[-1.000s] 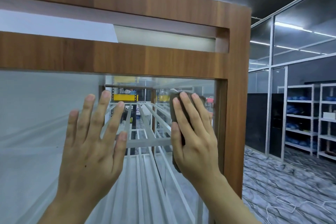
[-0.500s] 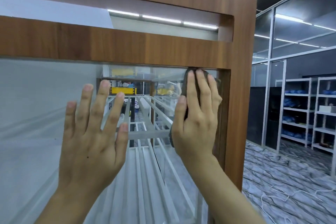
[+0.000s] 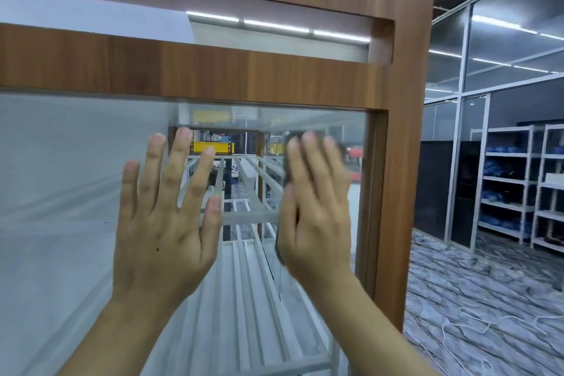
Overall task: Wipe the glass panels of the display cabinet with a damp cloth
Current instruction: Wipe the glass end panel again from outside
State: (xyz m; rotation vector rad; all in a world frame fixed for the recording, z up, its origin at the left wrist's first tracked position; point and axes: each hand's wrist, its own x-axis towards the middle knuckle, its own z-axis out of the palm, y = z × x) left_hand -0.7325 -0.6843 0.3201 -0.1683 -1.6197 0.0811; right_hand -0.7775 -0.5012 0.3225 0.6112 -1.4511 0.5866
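The display cabinet has a brown wooden frame (image 3: 396, 162) around a large glass panel (image 3: 76, 177). My left hand (image 3: 164, 223) lies flat on the glass with fingers spread, left of centre. My right hand (image 3: 317, 217) presses a dark cloth (image 3: 287, 168) flat against the glass near the panel's upper right, a little left of the frame's right post. The hand is blurred with motion. Most of the cloth is hidden under the palm; only its dark edge shows at the left and the top.
White metal racks (image 3: 253, 217) show through the glass. To the right of the cabinet lie a marbled floor (image 3: 488, 299) with a loose white cord (image 3: 464, 323), glass partitions and white shelving (image 3: 518, 186) with blue items.
My right hand with the cloth has slid down and left from the top right corner of the glass. My left hand stays flat in the same place.
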